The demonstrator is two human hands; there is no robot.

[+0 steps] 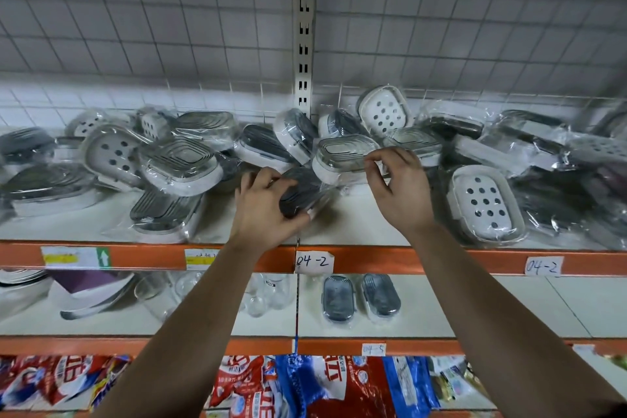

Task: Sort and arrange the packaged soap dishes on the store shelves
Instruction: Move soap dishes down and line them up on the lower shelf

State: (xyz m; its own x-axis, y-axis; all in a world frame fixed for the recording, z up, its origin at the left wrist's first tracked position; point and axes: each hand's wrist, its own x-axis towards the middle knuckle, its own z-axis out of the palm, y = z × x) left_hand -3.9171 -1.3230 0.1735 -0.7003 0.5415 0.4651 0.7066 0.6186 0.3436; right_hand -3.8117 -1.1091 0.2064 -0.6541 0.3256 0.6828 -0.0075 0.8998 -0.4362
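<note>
Several packaged soap dishes in clear plastic wrap lie jumbled along the top shelf. My left hand grips a dark grey wrapped soap dish at the shelf's middle, fingers curled over its left end. My right hand hovers to the right with curled fingers, pinching the plastic wrap of a clear-lidded white soap dish. A white holed soap dish lies flat right of that hand. Another holed one leans against the back grid.
A slotted metal upright splits the wire-grid back wall. Orange shelf edges carry paper labels marked 04-2. On the middle shelf stand two grey soap dishes and clear glassware. Red and blue bags fill the lowest shelf.
</note>
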